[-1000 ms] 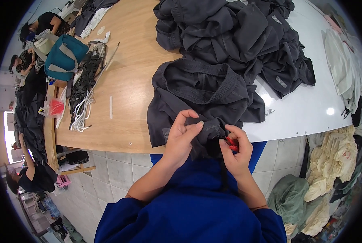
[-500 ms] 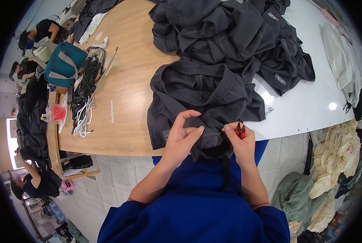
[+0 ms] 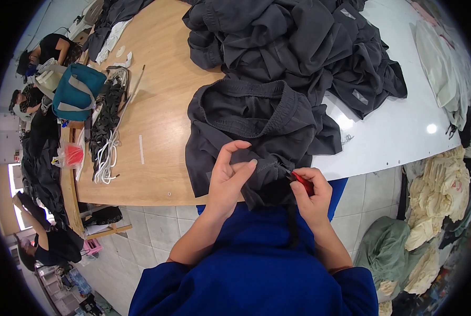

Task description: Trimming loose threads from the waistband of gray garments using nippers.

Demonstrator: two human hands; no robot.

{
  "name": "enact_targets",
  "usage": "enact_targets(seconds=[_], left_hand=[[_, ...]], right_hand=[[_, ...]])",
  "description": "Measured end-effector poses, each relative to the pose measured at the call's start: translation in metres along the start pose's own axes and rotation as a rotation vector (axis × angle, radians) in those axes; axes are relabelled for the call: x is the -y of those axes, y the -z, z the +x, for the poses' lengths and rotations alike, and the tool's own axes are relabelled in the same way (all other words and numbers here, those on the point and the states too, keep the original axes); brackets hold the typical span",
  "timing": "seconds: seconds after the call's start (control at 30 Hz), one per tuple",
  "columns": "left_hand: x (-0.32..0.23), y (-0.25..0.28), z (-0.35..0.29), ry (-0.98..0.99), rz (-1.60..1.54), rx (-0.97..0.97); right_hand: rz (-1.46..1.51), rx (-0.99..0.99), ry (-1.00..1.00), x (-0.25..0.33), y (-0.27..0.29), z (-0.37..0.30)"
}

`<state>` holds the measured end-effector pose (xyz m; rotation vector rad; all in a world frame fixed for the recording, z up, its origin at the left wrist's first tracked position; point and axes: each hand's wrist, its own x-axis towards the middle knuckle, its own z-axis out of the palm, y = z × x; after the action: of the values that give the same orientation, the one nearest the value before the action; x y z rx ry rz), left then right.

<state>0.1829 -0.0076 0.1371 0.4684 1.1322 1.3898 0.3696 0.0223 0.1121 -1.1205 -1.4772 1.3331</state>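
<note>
A dark grey garment with a gathered elastic waistband [image 3: 246,129] lies at the table's near edge, its lower part hanging over toward my lap. My left hand [image 3: 226,181] pinches its cloth beside a stitched seam, thumb over the fabric and index finger raised; the lower fingers are partly hidden. In my right hand [image 3: 314,203] is a small pair of red-handled cutters [image 3: 304,183]. Their dark tips point left at the end of the seam, touching or very close to it. A black strip hangs from the garment in front of my blue top.
A heap of dark grey garments [image 3: 288,42] fills the table's far side. Leftward lie white cords [image 3: 107,158], a bundle of black straps and a teal bag [image 3: 79,90]. Cream and green cloth [image 3: 385,247] is piled at the right. Several people are at the left.
My right hand has turned the cutters from upright to pointing left, bringing their tips to the seam. My left hand has shifted slightly left. The whole view has moved a little.
</note>
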Motion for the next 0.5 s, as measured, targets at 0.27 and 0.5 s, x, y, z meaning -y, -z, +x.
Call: enact_targets(seconds=[0.27,0.5], left_hand=[[-0.002,-0.003,-0.003,0.019,0.020,0.043],[-0.001,-0.002,-0.004,0.009,0.026,0.054]], right_hand=[[-0.158,-0.058,0.173,0.002,-0.008,0.007],[-0.253,-0.057,0.291,0.009,-0.008,0.009]])
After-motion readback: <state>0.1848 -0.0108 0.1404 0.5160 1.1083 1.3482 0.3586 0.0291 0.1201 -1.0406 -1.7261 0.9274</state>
